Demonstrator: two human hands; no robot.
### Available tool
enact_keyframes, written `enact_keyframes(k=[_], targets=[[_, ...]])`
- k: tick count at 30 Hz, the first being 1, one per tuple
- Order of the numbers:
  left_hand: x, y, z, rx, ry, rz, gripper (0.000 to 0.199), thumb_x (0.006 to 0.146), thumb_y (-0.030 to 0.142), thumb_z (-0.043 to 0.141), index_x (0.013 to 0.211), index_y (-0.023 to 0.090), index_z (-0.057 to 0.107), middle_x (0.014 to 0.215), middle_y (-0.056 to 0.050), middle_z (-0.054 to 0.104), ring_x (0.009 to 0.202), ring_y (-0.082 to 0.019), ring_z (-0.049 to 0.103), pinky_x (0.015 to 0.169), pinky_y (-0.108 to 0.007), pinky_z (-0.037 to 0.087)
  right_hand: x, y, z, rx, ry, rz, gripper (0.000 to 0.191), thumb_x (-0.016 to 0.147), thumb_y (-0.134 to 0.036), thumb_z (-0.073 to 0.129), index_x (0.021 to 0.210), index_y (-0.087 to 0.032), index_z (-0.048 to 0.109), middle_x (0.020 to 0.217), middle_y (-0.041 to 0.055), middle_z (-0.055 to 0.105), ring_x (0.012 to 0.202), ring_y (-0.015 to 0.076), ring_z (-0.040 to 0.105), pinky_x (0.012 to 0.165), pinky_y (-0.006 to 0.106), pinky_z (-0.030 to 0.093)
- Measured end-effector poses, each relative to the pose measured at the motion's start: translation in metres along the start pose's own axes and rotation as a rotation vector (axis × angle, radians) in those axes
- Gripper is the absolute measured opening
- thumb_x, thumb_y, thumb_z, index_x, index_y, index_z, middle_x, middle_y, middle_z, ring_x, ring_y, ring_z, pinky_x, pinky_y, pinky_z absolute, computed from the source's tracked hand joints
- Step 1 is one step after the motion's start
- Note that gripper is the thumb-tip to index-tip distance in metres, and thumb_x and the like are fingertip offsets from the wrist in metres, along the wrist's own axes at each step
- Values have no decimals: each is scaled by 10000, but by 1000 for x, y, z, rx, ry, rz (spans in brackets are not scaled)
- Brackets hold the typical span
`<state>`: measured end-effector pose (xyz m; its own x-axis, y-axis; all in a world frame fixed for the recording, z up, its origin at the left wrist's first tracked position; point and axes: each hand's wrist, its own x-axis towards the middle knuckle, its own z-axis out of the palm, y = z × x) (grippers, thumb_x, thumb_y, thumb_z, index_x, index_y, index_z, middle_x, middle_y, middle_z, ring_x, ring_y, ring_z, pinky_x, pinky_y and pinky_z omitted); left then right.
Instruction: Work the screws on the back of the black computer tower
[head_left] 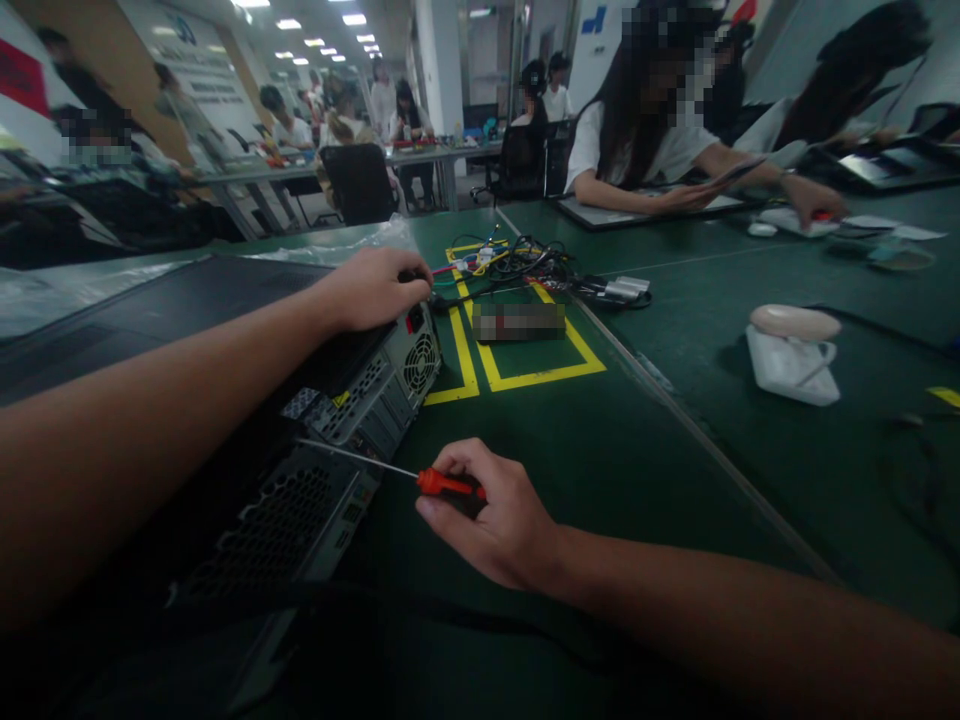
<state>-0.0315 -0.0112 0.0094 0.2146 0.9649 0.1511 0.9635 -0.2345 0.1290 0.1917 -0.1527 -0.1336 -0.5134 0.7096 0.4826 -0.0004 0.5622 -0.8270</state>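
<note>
A black desktop computer case (247,290) lies on its side at the left, its metal back panel with fan grille (421,362) turned towards the right. My left hand (379,288) is on the far back corner of the case, thumb and fingers bent over its edge; what the fingertips touch is partly hidden. Closed around the red and black handle of a screwdriver (444,484) is my right hand (501,515), just off the case. The long thin shaft points left, and its tip meets or overlaps the back panel near the slots; contact cannot be told.
Behind the case lies a tangle of cables (532,262) with connectors. Yellow tape (547,377) marks rectangles on the green table (637,450), with a blurred-out dark object inside one. At the right sits a white open box (791,365). A co-worker (637,150) leans across the far side.
</note>
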Motion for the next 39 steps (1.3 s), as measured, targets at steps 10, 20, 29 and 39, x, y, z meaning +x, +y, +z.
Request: enact_keyframes(k=[10,20,29,39], targets=[[0,0,-1,5,1,6,505,863,415,498,1204,206,806,1202,-117,795,1092,-325,703,1014,-448,523,1,0,-1,-1,-9,13,142,983,-318,712,1062,-226,640,915,12,719,753,154,641,757,308,558],[0,1,-1,6,8,5,506,862,419,491,1192,194,803,1215,-125,795,1104,-325,699,1021,-439,518,1,1,-1,-7,-15,11,157,997,-346,708,1069,-223,640,901,7,709,732,149,630,740,311,557],[0,0,-1,0,10,-4,497,856,434,508,1193,223,805,1228,-114,788,1137,-328,686,1019,-422,510,1,-1,-1,-6,-9,-3,148,995,-334,712,1062,-217,652,887,4,706,711,143,618,709,298,536],[-1,-1,-1,-9,9,6,492,862,440,511,1197,232,805,1213,-116,790,1132,-324,684,1031,-436,508,2,0,-5,-17,-10,-29,182,1028,-369,686,1080,-196,701,904,23,715,727,148,627,718,289,536]])
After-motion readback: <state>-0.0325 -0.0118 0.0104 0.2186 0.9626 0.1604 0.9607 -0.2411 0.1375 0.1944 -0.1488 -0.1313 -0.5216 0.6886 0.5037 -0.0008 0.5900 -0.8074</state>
